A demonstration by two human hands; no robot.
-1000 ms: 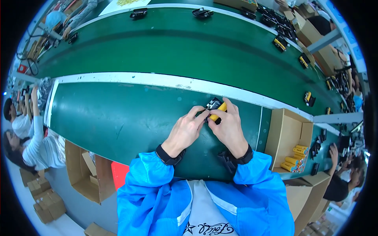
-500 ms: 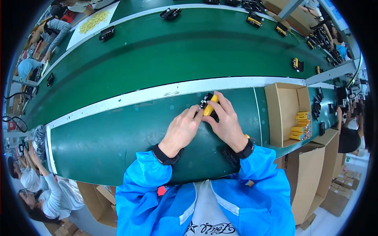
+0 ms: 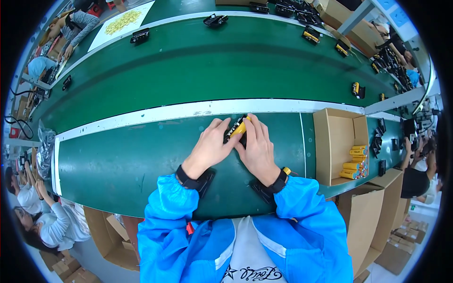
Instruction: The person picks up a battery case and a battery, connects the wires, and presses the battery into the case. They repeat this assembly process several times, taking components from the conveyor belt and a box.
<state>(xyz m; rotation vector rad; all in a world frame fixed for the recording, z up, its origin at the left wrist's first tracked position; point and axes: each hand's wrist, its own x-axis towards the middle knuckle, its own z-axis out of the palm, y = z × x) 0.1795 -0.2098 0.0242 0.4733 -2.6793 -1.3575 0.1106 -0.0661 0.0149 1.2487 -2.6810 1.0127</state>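
Between my two hands, just short of the white rail, is a small black plastic case (image 3: 230,137) with a yellow cylindrical battery (image 3: 239,127) lying along it. My left hand (image 3: 209,147) grips the case from the left, its thumb near the lower end of the battery. From the other side my right hand (image 3: 257,152) closes around the battery and case, fingers over the upper end. My fingers partly hide both pieces, so how deep the battery sits cannot be seen. Black plastic parts lie by my left wrist (image 3: 206,183) and under my right wrist (image 3: 261,190).
On the right stands an open cardboard box (image 3: 329,151) with several yellow batteries (image 3: 353,165). Black cases (image 3: 377,139) lie beyond it. Past the white rail (image 3: 188,111), a green surface (image 3: 198,70) carries scattered cases, some with yellow batteries. Other people work at both sides.
The battery and case have shifted slightly left, and the battery now lies more in line with the case. My left fingers have lifted and spread along the case. The whole view has moved a little.
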